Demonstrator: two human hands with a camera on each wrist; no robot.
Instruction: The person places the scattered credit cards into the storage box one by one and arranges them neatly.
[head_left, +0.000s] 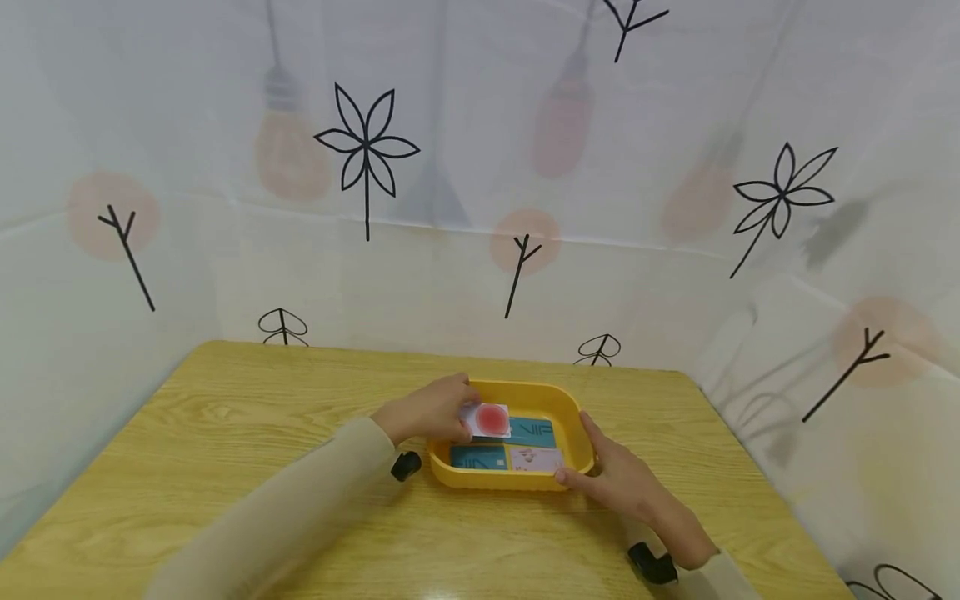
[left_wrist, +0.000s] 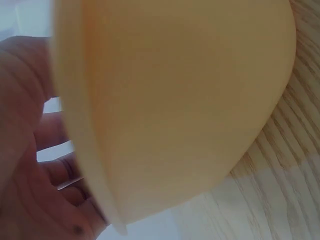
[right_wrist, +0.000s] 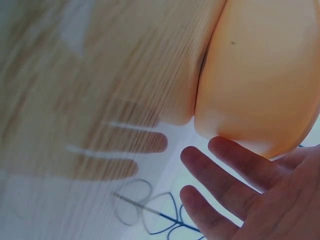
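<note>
A yellow plastic tray [head_left: 480, 481] stands on the table. My left hand [head_left: 435, 408] reaches over its left end and pinches a white card with a red circle [head_left: 492, 420] above the cards inside. Below it lie a teal card [head_left: 534, 431], another teal card [head_left: 477, 457] and a pale pink card [head_left: 536, 459]. At the tray's right end rests my right hand [head_left: 626, 479], thumb by the front corner, forefinger along the side. In the right wrist view its fingers [right_wrist: 220, 175] are straight and spread, beside the tray wall. In the left wrist view the tray wall hides the card.
The wood-grain table [head_left: 247, 442] extends around the tray on all sides. Behind and beside it hangs a pale cloth [head_left: 450, 275] printed with flowers and twigs. Dark bands [head_left: 652, 564] are worn at both wrists.
</note>
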